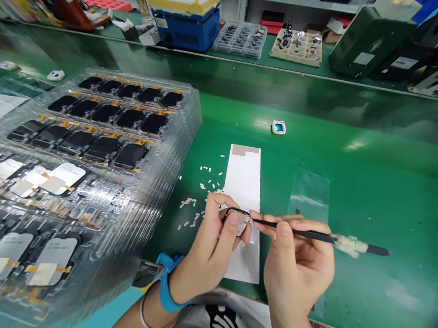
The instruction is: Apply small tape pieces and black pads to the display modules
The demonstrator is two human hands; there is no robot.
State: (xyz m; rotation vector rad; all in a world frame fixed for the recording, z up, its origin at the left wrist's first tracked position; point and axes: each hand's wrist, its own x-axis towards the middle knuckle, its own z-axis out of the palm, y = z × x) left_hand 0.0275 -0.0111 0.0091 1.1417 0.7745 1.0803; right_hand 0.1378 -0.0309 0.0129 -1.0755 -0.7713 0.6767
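Observation:
Between its thumb and fingers, my left hand (213, 248) pinches a small watch-size display panel (240, 225) with a dark rim and a pale back. My right hand (300, 264) grips slim black tweezers (313, 235) like a pen. Their tip meets the panel's right edge, by a small flex tab; whether anything is caught in the tip is too small to tell. Pale material is wrapped round the tweezers near their far end. Under both hands lies a long white sheet (244, 178) with a grey-brown patch at its top. Small white strips (202, 186) are scattered left of the sheet.
Tall stacked clear trays (186, 126) of display panels fill the left. A clear plastic bag (310, 190) lies right of the sheet, and a small white-framed part (279, 127) sits behind. On the back shelf stand a blue machine (189, 29) and trays of parts (297, 47).

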